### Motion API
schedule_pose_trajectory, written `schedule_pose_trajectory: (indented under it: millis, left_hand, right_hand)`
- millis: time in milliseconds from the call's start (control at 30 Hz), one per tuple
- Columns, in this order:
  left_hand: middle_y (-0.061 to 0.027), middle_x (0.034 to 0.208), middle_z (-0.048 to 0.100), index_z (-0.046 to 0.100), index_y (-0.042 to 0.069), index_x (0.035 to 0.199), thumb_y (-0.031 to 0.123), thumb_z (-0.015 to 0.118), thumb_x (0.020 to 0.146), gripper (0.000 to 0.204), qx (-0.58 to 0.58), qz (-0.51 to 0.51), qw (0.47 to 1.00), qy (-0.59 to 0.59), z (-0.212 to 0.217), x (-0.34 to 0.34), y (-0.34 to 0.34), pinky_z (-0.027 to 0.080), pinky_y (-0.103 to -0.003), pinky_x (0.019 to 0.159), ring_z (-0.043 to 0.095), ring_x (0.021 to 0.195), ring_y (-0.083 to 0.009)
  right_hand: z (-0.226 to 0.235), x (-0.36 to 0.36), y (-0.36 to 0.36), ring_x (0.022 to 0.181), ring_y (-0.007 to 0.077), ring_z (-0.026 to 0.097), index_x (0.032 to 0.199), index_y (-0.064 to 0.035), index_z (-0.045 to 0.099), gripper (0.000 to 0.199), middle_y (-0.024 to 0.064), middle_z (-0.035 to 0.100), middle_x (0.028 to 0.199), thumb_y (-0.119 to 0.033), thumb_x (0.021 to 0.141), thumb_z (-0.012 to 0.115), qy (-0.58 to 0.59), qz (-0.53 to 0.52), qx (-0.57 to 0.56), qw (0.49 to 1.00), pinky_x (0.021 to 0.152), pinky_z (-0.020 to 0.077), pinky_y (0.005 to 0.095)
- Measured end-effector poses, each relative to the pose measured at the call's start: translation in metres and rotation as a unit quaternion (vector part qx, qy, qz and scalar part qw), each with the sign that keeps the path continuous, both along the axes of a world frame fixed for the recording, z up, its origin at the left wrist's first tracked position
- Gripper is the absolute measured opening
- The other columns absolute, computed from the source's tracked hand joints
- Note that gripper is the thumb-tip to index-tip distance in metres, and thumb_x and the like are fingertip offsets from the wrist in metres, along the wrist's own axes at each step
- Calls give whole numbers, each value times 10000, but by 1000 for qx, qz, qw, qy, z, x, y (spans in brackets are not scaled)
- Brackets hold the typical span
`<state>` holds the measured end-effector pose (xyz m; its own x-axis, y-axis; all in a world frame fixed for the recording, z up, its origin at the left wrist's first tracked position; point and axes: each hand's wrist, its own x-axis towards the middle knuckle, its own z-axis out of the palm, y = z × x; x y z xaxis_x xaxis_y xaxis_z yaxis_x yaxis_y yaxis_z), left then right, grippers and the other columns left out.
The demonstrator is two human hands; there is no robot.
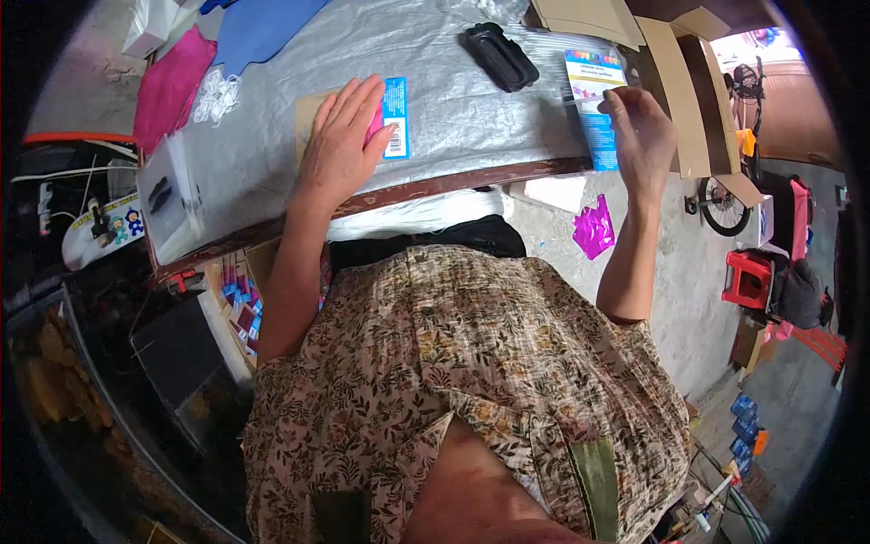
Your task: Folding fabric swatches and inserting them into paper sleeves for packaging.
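Observation:
My left hand [343, 136] lies flat, fingers stretched out, over a flat cardboard piece [305, 116] with a blue printed panel [396, 102] at its right side. A bit of pink shows between the thumb and forefinger; most of the pink thing is hidden under the hand. At the table's right end, my right hand [642, 131] has thumb and forefinger pinched at the right edge of a blue-and-white printed packet [589, 95]. The packet's lower end reaches past the table's front edge. The exact contact of the fingertips is hard to make out.
A black plastic tray-like piece [501, 56] lies on the silver-covered table [435, 54]. Pink fabric [174, 86], a white string bundle [216, 97] and blue fabric [263, 32] lie left. An open cardboard box [675, 100] stands right. A purple foil piece [594, 227] lies on the floor.

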<state>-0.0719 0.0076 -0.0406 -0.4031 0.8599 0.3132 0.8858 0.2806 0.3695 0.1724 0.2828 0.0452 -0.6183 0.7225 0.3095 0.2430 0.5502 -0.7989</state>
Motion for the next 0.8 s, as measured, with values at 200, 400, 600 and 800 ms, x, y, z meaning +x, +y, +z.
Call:
schedule_pose_trajectory:
  millis: [200, 400, 600, 800]
  left_hand:
    - [-104, 1522, 469, 501, 61, 1441, 339, 611, 981, 549, -1, 16, 1000, 12, 2, 0, -4, 269, -454, 1198, 402, 1430, -285]
    - [-119, 1526, 465, 497, 61, 1451, 335, 628, 972, 567, 15, -13, 1000, -10, 0, -2, -4, 263, -464, 1201, 387, 1443, -297]
    - [-129, 1504, 482, 510, 48, 1428, 348, 650, 948, 583, 29, -43, 998, -20, 1, -5, -10, 297, -457, 1185, 410, 1421, -300]
    - [-155, 1491, 486, 506, 30, 1419, 357, 671, 934, 608, 50, -33, 998, -37, 3, -4, -10, 311, -465, 1178, 429, 1399, -323]
  right_hand:
    - [4, -1, -11, 799, 113, 673, 1017, 45, 695, 134, 101, 736, 902, -75, 963, 672, 84, -28, -10, 996, 698, 508, 226]
    - [0, -21, -49, 775, 123, 647, 1045, 36, 680, 152, 135, 741, 979, -93, 968, 660, 121, 69, -157, 978, 697, 502, 242]
    - [-36, -50, -74, 728, 123, 643, 1048, 38, 658, 173, 139, 748, 986, -114, 966, 671, 88, 60, -340, 934, 678, 511, 244]
    - [-48, -64, -69, 719, 118, 641, 1060, 39, 651, 201, 138, 749, 984, -132, 962, 685, 76, 73, -344, 933, 679, 521, 239]
